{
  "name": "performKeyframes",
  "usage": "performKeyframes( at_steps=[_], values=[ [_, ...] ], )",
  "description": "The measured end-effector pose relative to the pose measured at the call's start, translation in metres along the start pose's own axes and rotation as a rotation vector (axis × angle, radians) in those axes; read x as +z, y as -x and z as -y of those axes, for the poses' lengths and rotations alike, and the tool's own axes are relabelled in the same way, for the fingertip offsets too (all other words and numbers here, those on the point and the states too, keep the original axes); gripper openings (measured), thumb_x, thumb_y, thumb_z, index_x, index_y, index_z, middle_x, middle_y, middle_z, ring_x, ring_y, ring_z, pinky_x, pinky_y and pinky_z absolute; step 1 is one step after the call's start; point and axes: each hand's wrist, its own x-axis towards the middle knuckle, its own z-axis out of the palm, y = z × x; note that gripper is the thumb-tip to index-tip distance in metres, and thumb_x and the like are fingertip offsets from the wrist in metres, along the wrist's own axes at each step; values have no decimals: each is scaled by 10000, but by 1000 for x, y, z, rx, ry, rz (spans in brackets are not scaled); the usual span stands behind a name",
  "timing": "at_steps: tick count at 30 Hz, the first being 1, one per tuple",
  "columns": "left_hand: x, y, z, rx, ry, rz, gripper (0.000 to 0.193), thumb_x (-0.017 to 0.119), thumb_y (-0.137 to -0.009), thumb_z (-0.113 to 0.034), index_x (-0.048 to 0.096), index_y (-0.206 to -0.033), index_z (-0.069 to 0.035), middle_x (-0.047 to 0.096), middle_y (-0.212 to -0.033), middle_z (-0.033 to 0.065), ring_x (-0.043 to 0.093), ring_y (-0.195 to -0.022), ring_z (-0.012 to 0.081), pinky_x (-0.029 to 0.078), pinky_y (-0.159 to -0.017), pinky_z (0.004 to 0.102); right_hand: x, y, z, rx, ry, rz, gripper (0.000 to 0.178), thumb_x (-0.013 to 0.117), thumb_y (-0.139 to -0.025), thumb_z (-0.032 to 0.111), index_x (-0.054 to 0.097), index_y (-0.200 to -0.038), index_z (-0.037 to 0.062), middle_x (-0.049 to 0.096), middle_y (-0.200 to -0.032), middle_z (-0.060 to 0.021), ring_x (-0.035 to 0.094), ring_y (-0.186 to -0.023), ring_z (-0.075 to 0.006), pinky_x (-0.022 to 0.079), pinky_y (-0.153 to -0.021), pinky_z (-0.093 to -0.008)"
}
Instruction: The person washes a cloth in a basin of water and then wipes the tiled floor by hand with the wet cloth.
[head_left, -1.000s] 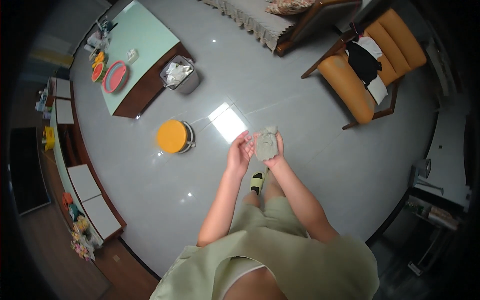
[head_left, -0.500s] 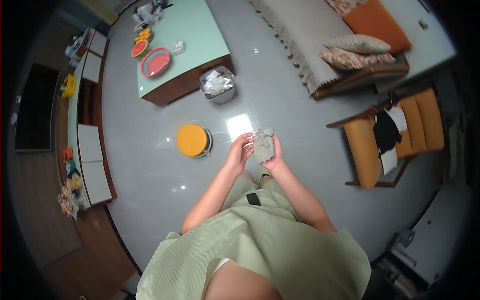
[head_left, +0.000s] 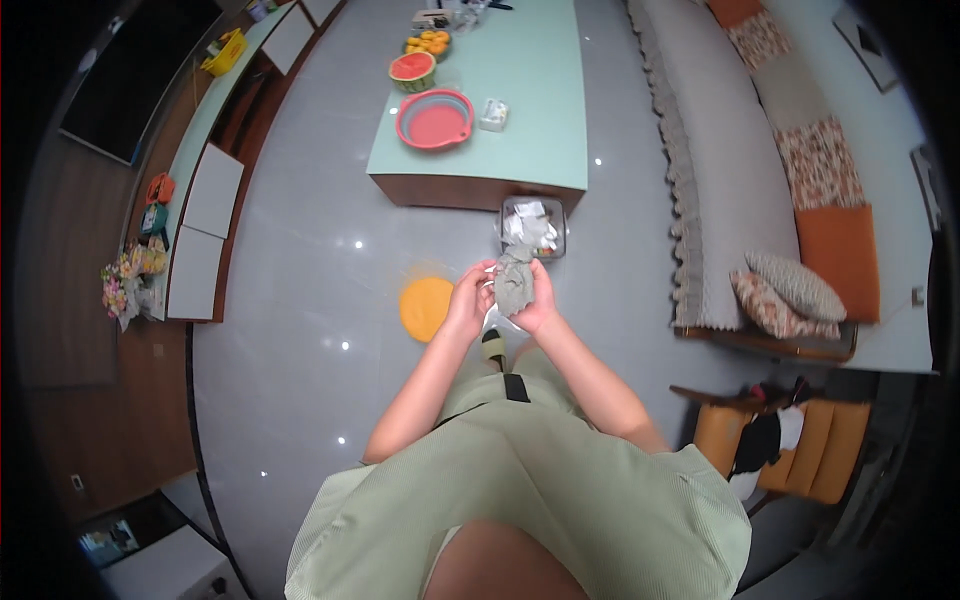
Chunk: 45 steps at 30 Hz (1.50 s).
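A crumpled grey cloth (head_left: 514,284) is between my hands in front of my body. My right hand (head_left: 540,302) supports it from the right side, its fingers partly hidden behind the fabric. My left hand (head_left: 470,300) has its curled fingers at the cloth's left edge. Just beyond the cloth stands a grey waste bin (head_left: 561,243), filled with crumpled white paper and wrappers. On the floor left of my left hand is a round orange-topped stool (head_left: 426,308).
Ahead, a pale green-topped table (head_left: 535,90) carries a pink basin (head_left: 436,120), a cut watermelon (head_left: 413,70) and a small clear box (head_left: 494,115). A grey sofa (head_left: 715,150) runs along the right, with a tan chair (head_left: 825,450) nearer. White-fronted cabinets (head_left: 205,220) line the left.
My view has swung to the right, and the table and bin are now straight ahead and closer. The cloth stays in my hands, now just short of the bin.
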Motion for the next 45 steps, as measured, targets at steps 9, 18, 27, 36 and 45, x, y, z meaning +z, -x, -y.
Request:
performKeyframes(
  at_steps=[9,18,27,36,45],
  values=[
    [14,-117,-92,-2,5,49,330,443,-882,-134,508,-1188,-28,578,-932,48,565,-792,131,484,-718,256,19,-142,85,-66,85,-94,341,446,-803,309,608,-998,81,639,-973,-73,603,-899,-242,489,-814,-362],
    [17,-238,-150,-57,-25,-78,347,485,-884,-182,496,-1203,-46,568,-1025,57,583,-875,162,495,-767,288,45,-276,161,36,225,-275,290,493,-775,260,586,-987,86,617,-942,-49,572,-894,-222,448,-824,-373],
    [25,-320,-224,-4,42,-190,259,549,-895,-186,503,-1108,-46,569,-1064,47,611,-912,178,515,-811,319,63,-403,193,116,293,-242,274,476,-806,239,563,-1027,104,611,-979,-43,558,-923,-214,428,-840,-365],
    [-15,-410,-273,-25,39,-272,269,606,-856,-130,500,-1083,-33,596,-1014,86,623,-888,190,530,-793,317,53,-488,197,112,235,-226,324,462,-834,225,518,-1120,84,604,-1052,-58,568,-985,-221,428,-859,-378],
    [-74,-528,-316,-150,-147,-343,273,641,-785,-75,589,-1044,-8,612,-896,75,627,-733,161,556,-655,278,4,-587,219,-52,280,-379,374,508,-830,95,489,-1202,72,601,-1075,-66,593,-965,-182,467,-860,-327]
  ],
)
